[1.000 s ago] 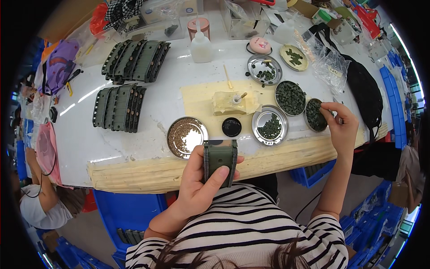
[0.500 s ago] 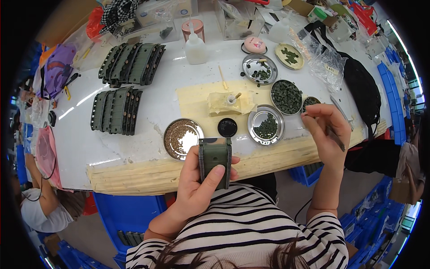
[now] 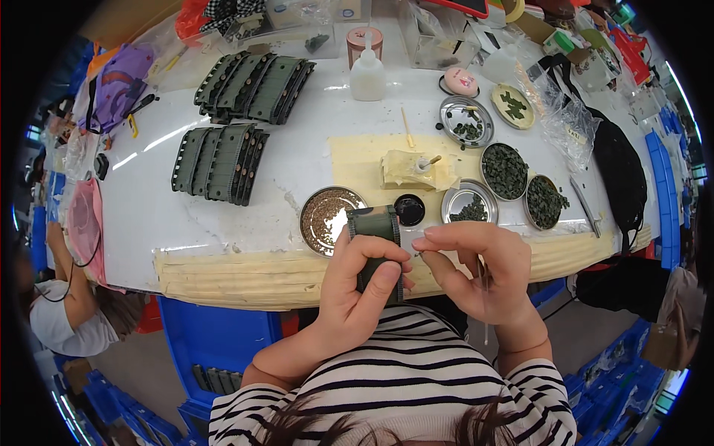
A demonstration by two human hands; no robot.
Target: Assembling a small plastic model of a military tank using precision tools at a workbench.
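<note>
My left hand is wrapped around a dark green curved plastic part with ribbed side edges, held upright over the table's front edge. Just to its right, my right hand is closed. Thumb and forefinger pinch a tiny dark piece, too small to name. A thin metal tool sticks down from between the other fingers of that hand. Beyond the hands stand a metal dish of brown bits, a round black cup and a metal dish of small green pieces.
Two stacks of green curved parts lie at the left. A white squeeze bottle stands at the back, with a taped block nearer. More bowls of green pieces and metal tweezers are to the right. Blue crates sit below.
My right hand has come left and nearer, from over the small bowl of green pieces to beside the green part. The left hand has tilted the part slightly. The view has shifted.
</note>
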